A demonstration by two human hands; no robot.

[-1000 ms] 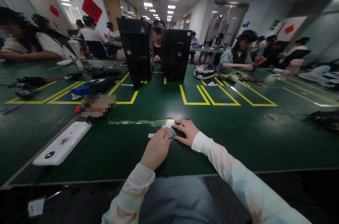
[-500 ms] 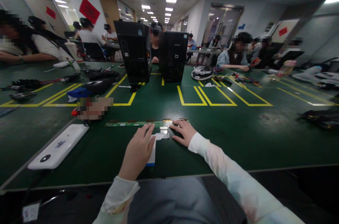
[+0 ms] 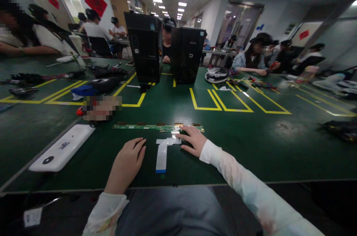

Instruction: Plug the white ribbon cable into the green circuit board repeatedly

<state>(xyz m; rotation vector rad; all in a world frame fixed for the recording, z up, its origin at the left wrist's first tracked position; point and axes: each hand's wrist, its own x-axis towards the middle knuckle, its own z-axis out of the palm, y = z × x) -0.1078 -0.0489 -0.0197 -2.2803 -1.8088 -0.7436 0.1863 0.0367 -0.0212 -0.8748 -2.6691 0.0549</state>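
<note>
A long, narrow green circuit board (image 3: 139, 127) lies across the table in front of me. From its right half a white ribbon cable (image 3: 161, 156) runs toward me, folded at a right angle, with a blue end. My right hand (image 3: 194, 140) rests with fingers spread at the board's connector area, its fingertips on or just over the board and the cable joint; the exact contact is hidden. My left hand (image 3: 128, 161) is on or just above the table left of the cable, apart from it, fingers loosely stretched and holding nothing.
A white power bank-like device (image 3: 63, 148) marked 16 lies at the left. Two black computer towers (image 3: 145, 50) stand beyond the board, a person between them. Cables (image 3: 106, 77) lie at the far left, a coiled white cable (image 3: 216, 75) at the far right. Yellow tape marks the green table (image 3: 251, 154).
My left hand has moved left and back from the board, uncovering the ribbon cable. My right hand stays at the board's connector area.
</note>
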